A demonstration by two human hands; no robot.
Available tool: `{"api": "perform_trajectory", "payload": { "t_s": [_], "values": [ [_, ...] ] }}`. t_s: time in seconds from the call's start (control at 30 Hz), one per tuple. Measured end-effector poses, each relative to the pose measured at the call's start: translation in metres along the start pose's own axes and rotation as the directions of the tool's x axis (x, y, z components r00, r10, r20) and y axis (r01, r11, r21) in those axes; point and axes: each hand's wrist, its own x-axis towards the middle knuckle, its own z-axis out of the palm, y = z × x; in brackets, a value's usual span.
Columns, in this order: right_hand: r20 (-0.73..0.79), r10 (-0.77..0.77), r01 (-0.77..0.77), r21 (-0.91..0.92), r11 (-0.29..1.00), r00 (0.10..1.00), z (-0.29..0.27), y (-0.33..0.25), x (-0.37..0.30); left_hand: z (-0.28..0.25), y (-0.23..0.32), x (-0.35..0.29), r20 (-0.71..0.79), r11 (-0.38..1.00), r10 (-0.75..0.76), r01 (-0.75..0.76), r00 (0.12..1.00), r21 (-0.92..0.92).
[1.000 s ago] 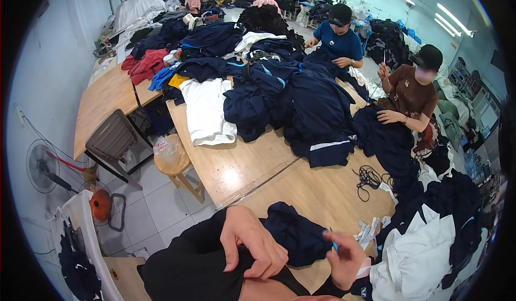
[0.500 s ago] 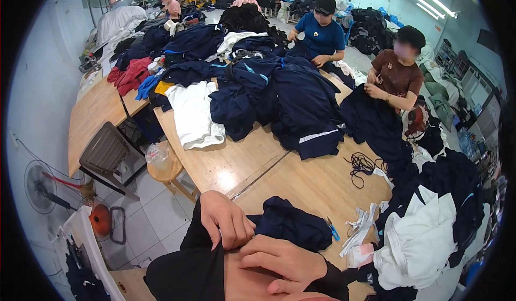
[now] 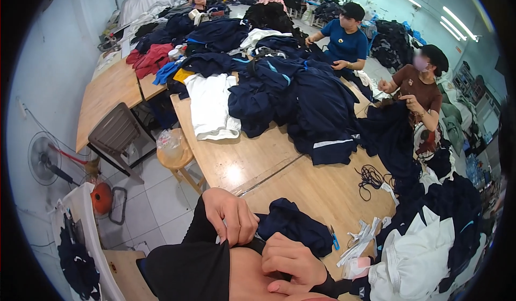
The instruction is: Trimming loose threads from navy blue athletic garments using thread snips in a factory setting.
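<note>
At the far left, a round wire-caged fan [image 3: 43, 161] stands by the pale wall. Below it, a white rigid tub [image 3: 88, 220] holds dark navy cloth. A brown slatted plastic chair [image 3: 115, 131] stands beside a round wooden stool [image 3: 177, 163], which carries a crumpled clear plastic bag [image 3: 169, 142].

Nearest the camera, smooth black cloth [image 3: 188, 268] spreads at the lower edge, short of the counter. A white garment [image 3: 212, 107] lies farther back on the pale wooden counter [image 3: 263, 158]. The left hand [image 3: 231, 217] pinches the edge of the black cloth between thumb and fingers, beside a patch of bare skin [image 3: 244, 279]. The right hand [image 3: 290, 263] rests against that skin with its fingers curled inward; whether it grips anything under them I cannot tell.

Just beyond it, a bunched navy fabric piece [image 3: 295, 225] lies on the counter, and a big heap of navy garments [image 3: 322, 107] rises farther back. Small blue-handled snips [image 3: 335, 240] lie just right of the bunched piece, then loose white fabric strips [image 3: 360, 242] and a tangle of thin dark cord [image 3: 369, 180]. White crumpled garments [image 3: 414, 255] are piled at the lower right, and behind them a person in a brown shirt [image 3: 422, 91] handles a dark garment [image 3: 389, 131].
</note>
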Motion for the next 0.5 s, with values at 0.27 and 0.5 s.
{"api": "perform_trajectory", "payload": {
  "t_s": [0.27, 0.5],
  "values": [
    [-0.101, -0.011, 0.022, 0.1, 0.995, 0.995, -0.002, -0.013, 0.016, -0.001, -0.001, 0.002, -0.006, 1.0, 0.018, -0.018, 1.0, 0.002],
    [-0.21, -0.103, 0.129, 0.115, 0.985, 0.972, 0.007, -0.006, 0.023, -0.001, -0.007, -0.001, -0.014, 0.999, 0.034, -0.034, 0.999, -0.016]
  ]
}}
